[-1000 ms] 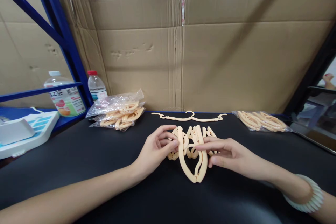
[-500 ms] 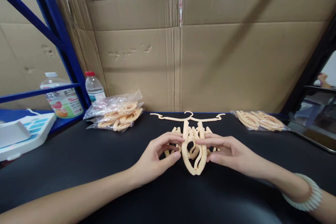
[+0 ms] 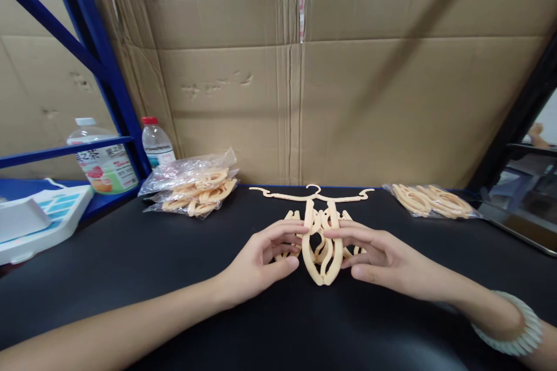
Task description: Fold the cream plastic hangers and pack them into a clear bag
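A folded peach plastic hanger [image 3: 322,246] lies on top of a small pile of the same folded hangers on the black table [image 3: 143,266]. My left hand [image 3: 261,258] touches its left side with fingertips and thumb. My right hand [image 3: 378,256] presses its right side; a pale beaded bracelet [image 3: 513,336] is on that wrist. Both hands pinch the hanger between them. An unfolded hanger [image 3: 311,193] lies flat just behind the pile.
A clear bag of hangers [image 3: 194,185] sits back left, another bag [image 3: 430,200] back right. Two bottles [image 3: 107,159] [image 3: 157,142] stand by the blue rack post [image 3: 104,64]. A white device [image 3: 39,220] rests far left. Cardboard walls [image 3: 348,87] close the back.
The top folded hanger has been pushed away from me, squared up over the pile; both hands closed in on its sides.
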The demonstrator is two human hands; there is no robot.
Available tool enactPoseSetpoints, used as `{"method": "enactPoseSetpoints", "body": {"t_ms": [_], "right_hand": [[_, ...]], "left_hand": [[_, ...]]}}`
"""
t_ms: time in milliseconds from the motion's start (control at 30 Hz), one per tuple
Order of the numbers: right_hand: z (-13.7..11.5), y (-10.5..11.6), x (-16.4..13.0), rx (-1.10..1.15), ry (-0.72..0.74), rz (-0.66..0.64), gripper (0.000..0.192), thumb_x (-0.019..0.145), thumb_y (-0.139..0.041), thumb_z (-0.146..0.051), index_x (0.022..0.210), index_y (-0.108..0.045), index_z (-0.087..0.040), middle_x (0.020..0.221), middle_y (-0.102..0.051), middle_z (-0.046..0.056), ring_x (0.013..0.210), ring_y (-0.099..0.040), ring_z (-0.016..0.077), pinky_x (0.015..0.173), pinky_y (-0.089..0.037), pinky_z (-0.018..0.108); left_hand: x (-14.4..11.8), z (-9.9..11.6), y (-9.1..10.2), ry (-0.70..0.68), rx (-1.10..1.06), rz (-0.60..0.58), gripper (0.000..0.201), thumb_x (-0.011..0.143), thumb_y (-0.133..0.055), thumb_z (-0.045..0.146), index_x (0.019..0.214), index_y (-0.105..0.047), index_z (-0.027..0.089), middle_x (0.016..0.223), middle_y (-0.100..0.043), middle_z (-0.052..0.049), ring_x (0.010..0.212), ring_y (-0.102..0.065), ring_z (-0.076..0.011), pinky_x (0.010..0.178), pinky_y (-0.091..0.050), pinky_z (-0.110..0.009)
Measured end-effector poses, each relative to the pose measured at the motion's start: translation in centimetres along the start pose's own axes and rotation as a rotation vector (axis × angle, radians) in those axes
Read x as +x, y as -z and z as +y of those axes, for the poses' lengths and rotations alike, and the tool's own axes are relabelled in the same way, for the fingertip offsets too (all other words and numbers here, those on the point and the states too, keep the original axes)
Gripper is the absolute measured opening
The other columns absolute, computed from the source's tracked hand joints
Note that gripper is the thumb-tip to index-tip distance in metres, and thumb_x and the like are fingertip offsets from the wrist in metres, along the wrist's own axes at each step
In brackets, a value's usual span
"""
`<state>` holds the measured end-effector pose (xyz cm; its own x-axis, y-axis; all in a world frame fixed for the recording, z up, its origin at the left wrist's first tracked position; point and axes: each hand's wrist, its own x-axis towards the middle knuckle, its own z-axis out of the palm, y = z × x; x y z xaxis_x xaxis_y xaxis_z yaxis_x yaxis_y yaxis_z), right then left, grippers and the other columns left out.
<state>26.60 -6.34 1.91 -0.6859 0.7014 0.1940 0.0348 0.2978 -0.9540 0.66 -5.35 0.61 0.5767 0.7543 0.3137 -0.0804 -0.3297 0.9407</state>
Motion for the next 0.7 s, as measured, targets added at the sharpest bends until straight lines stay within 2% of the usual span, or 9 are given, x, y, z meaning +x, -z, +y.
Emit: {"method": "enactPoseSetpoints", "body": {"t_ms": [200, 467, 633, 700], "right_hand": [[-0.2, 0.1, -0.2, -0.079, -0.014, -0.011, 0.051, 0.088, -0.061, -0.028, 0.136, -0.045, -0.032, 0.147, -0.035, 0.008, 0.124, -0.048, 0.0228, 0.1, -0.044, 0.042], [-0.7, 0.4, -0.2, -0.235, 0.018, -0.007, 0.045, 0.086, -0.063, -0.036, 0.13, -0.055, -0.029, 0.133, -0.054, 0.008, 0.119, -0.052, 0.0241, 0.101, -0.041, 0.042], [-0.7, 0.8, -0.1, -0.131, 0.0, 0.009, 0.045, 0.086, -0.062, -0.037, 0.129, -0.055, -0.028, 0.135, -0.052, 0.009, 0.115, -0.055, 0.0236, 0.096, -0.045, 0.041], [-0.6, 1.3, -0.1, -0.095, -0.024, 0.075, 0.046, 0.085, -0.063, -0.038, 0.128, -0.056, -0.025, 0.131, -0.056, 0.009, 0.114, -0.056, 0.0234, 0.096, -0.045, 0.04]], "left_hand": [[0.1, 0.0, 0.0, 0.001, 0.002, -0.002, 0.036, 0.084, -0.064, 0.02, 0.119, -0.061, 0.025, 0.133, -0.048, -0.009, 0.111, -0.057, -0.0231, 0.098, -0.046, -0.04], [-0.3, 0.6, -0.1, -0.01, 0.12, -0.117, 0.043, 0.086, -0.059, 0.015, 0.127, -0.056, 0.026, 0.14, -0.047, -0.007, 0.121, -0.052, -0.0241, 0.105, -0.041, -0.042], [-0.3, 0.6, 0.1, -0.054, 0.257, -0.166, 0.049, 0.087, -0.057, 0.014, 0.133, -0.05, 0.03, 0.145, -0.043, -0.004, 0.133, -0.041, -0.0248, 0.111, -0.035, -0.043], [-0.3, 0.5, 0.2, -0.078, 0.324, -0.151, 0.049, 0.087, -0.057, 0.016, 0.133, -0.049, 0.03, 0.145, -0.043, -0.004, 0.134, -0.04, -0.0247, 0.11, -0.036, -0.043]]}}
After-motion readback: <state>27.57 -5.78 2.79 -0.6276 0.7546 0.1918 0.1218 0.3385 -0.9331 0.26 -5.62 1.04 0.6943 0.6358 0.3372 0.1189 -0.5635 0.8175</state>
